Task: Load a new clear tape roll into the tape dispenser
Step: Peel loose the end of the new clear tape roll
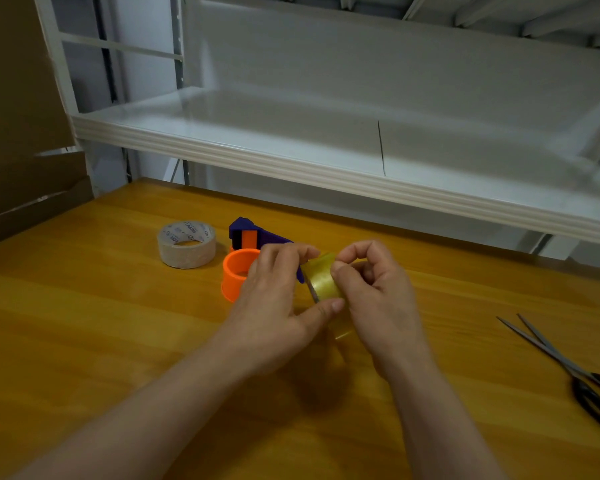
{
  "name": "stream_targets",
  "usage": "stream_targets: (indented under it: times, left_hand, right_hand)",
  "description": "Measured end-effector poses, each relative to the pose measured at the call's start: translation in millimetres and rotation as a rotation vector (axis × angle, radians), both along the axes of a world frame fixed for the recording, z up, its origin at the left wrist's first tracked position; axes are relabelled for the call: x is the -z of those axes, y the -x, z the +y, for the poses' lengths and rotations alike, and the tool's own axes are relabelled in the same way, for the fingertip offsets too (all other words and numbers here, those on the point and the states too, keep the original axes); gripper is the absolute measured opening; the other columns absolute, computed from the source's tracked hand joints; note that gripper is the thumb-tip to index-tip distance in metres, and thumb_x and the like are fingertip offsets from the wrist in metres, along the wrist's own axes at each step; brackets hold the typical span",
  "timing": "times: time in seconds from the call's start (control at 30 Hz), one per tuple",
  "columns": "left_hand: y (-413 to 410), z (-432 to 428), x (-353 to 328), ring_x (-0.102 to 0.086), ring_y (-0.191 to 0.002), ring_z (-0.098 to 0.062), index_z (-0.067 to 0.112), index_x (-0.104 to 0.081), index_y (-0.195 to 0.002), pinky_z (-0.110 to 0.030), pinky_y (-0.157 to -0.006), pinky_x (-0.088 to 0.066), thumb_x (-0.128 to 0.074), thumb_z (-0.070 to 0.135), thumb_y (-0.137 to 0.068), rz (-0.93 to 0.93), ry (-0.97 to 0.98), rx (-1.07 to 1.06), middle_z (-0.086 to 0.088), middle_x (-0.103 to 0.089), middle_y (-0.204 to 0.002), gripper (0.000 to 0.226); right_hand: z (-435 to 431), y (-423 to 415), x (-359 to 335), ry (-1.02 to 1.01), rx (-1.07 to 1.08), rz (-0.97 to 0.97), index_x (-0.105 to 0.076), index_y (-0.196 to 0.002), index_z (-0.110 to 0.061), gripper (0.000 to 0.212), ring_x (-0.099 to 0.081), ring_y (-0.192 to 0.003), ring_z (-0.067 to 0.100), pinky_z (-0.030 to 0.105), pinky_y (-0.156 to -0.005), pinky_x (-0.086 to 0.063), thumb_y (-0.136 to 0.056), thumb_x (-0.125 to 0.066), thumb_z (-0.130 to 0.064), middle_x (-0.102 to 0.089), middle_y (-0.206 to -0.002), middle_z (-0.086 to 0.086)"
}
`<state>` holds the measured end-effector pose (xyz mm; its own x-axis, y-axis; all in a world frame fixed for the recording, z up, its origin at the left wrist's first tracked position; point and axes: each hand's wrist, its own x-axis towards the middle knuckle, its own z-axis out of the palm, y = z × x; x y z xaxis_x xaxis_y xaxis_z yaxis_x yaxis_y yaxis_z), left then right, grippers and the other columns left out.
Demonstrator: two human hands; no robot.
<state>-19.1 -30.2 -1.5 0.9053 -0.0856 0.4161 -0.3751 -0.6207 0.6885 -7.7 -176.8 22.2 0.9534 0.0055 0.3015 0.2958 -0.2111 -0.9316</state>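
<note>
A clear, yellowish tape roll (pixel 321 280) is held above the wooden table (pixel 118 323) between both hands. My left hand (pixel 274 299) grips it from the left, thumb under its lower edge. My right hand (pixel 374 289) pinches the roll's surface with thumb and fingertips. Behind my hands lies the purple tape dispenser (pixel 248 233) with an orange part, and its orange round hub (pixel 238 273) stands beside my left hand. Part of the dispenser is hidden by my left hand.
A used beige tape roll (pixel 186 244) lies to the left of the dispenser. Black-handled scissors (pixel 575 368) lie open at the right edge. A white shelf (pixel 326 168) overhangs the back of the table. Cardboard (pixel 21 150) stands at the left.
</note>
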Motion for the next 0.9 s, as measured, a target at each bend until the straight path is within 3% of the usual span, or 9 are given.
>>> stream_targets:
  times: [0.1, 0.2, 0.27, 0.37, 0.47, 0.57, 0.67, 0.77, 0.9]
  left_hand:
    - [-0.1, -3.0, 1.8, -0.044, -0.122, -0.011, 0.046, -0.036, -0.133, -0.039, -0.1, -0.048, -0.062, 0.075, -0.067, 0.116, 0.106, -0.002, 0.018, -0.032, -0.134, 0.077]
    - [2.3, -9.2, 0.4, -0.05, -0.109, -0.005, 0.048, -0.037, -0.132, -0.029, -0.085, -0.054, -0.074, 0.06, -0.072, 0.168, 0.221, 0.009, 0.015, -0.032, -0.13, 0.072]
    - [3.2, -12.2, 0.9, -0.055, -0.104, -0.008, 0.051, -0.037, -0.13, -0.036, -0.081, -0.059, -0.077, 0.056, -0.071, 0.211, 0.293, 0.009, 0.013, -0.033, -0.128, 0.071]
    - [4.9, -15.1, -0.1, -0.066, -0.097, -0.019, 0.053, -0.038, -0.128, -0.04, -0.079, -0.061, -0.08, 0.055, -0.071, 0.294, 0.439, 0.032, 0.003, -0.05, -0.122, 0.071]
    - [6.1, -18.5, -0.7, -0.072, -0.094, -0.025, 0.047, -0.042, -0.129, -0.045, -0.081, -0.061, -0.081, 0.029, -0.078, 0.382, 0.694, 0.123, -0.011, -0.067, -0.106, 0.066]
    - [6.4, -21.8, -0.4, -0.073, -0.095, -0.025, 0.038, -0.048, -0.13, -0.048, -0.08, -0.061, -0.077, 0.01, -0.082, 0.34, 0.795, 0.153, -0.01, -0.069, -0.106, 0.063]
    - [6.6, -22.9, 0.3, -0.071, -0.092, -0.014, 0.037, -0.053, -0.126, -0.032, -0.074, -0.061, -0.072, 0.0, -0.085, 0.241, 0.76, 0.133, 0.0, -0.067, -0.109, 0.059]
    - [7.9, -19.8, 0.1, -0.07, -0.094, -0.011, 0.041, -0.054, -0.121, -0.033, -0.078, -0.061, -0.071, -0.002, -0.084, 0.169, 0.72, 0.107, 0.007, -0.067, -0.111, 0.059]
    - [7.7, -16.6, -0.3, -0.067, -0.101, -0.018, 0.041, -0.058, -0.116, -0.032, -0.083, -0.056, -0.073, 0.02, -0.087, 0.151, 0.753, 0.1, -0.003, -0.065, -0.113, 0.039]
  right_hand:
    - [0.3, 0.7, -0.2, 0.009, -0.005, 0.01, -0.061, -0.089, -0.029, 0.013, -0.057, -0.055, -0.002, 0.024, -0.055, -0.046, -0.098, -0.061, -0.02, -0.063, -0.079, -0.001]
    - [-0.7, -0.6, 0.6, 0.02, 0.004, 0.014, -0.061, -0.089, -0.029, 0.013, -0.059, -0.06, 0.002, 0.024, -0.055, -0.047, -0.099, -0.06, -0.022, -0.064, -0.083, 0.0]
    - [-1.0, -0.3, 0.8, 0.019, 0.006, 0.015, -0.061, -0.089, -0.029, 0.013, -0.06, -0.062, 0.003, 0.025, -0.056, -0.049, -0.1, -0.06, -0.022, -0.064, -0.084, -0.001]
    - [-1.9, 0.0, 0.1, 0.019, 0.013, 0.012, -0.061, -0.091, -0.029, 0.012, -0.059, -0.06, -0.004, 0.024, -0.057, -0.048, -0.1, -0.059, -0.021, -0.062, -0.085, -0.003]
    - [-2.8, -4.5, 4.2, 0.024, 0.024, 0.003, -0.063, -0.088, -0.033, 0.011, -0.065, -0.09, 0.01, 0.027, -0.062, -0.051, -0.096, -0.062, -0.026, -0.064, -0.105, 0.005]
    - [-2.0, -4.5, 3.8, 0.056, 0.053, -0.011, -0.064, -0.086, -0.034, 0.008, -0.06, -0.111, 0.021, 0.04, -0.077, -0.058, -0.092, -0.065, -0.029, -0.061, -0.117, 0.005]
    - [-4.4, -4.1, 1.8, 0.165, 0.092, -0.054, -0.064, -0.085, -0.031, 0.011, -0.058, -0.108, 0.012, 0.03, -0.082, -0.051, -0.093, -0.067, -0.025, -0.061, -0.114, -0.002]
    - [-4.0, -2.9, -1.3, 0.289, 0.128, -0.116, -0.064, -0.084, -0.03, 0.01, -0.057, -0.098, 0.005, 0.02, -0.075, -0.042, -0.092, -0.07, -0.027, -0.063, -0.104, -0.008]
    - [-2.3, 0.4, -3.8, 0.317, 0.117, -0.148, -0.062, -0.083, -0.032, 0.013, -0.056, -0.089, -0.002, 0.012, -0.068, -0.039, -0.093, -0.068, -0.027, -0.062, -0.096, -0.012]
